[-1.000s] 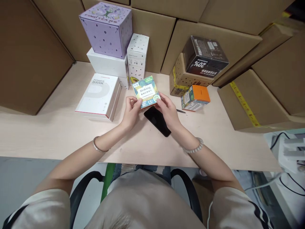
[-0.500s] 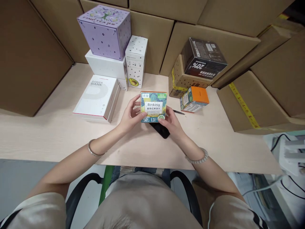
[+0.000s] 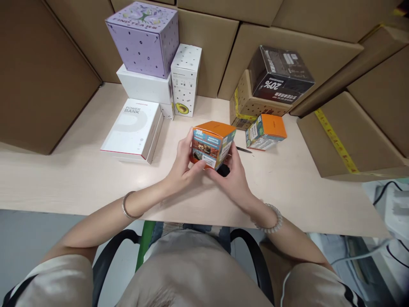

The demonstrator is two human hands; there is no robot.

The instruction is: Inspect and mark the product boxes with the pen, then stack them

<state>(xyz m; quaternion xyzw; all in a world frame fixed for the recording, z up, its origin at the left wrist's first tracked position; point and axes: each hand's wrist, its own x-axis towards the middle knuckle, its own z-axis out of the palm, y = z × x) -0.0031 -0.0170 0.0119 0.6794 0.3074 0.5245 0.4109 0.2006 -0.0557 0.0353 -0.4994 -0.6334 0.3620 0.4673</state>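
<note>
Between my two hands, above the desk, is a small biscuit box (image 3: 206,147) with an orange top and blue-orange printed sides. My left hand (image 3: 185,164) grips its left side, thumb across the lower front. Around the lower right corner, the fingers of my right hand (image 3: 231,175) are closed on the same box. One printed side and a narrower side with a white label face me. Beneath it, mostly hidden, lies a black phone-like object (image 3: 223,170). A dark pen (image 3: 243,149) rests just right of my right fingertips.
A similar orange-topped box (image 3: 273,125) stands at right, before a brown carton (image 3: 239,100) bearing a black box (image 3: 281,76). At left are a white power bank box (image 3: 131,128), a purple box (image 3: 137,49) and a tall white box (image 3: 185,81). Large cardboard boxes (image 3: 345,140) border the desk.
The biscuit box has been turned in my hands: its "Binking" front no longer faces me, and the orange top and other sides now show. Both hands still hold it.
</note>
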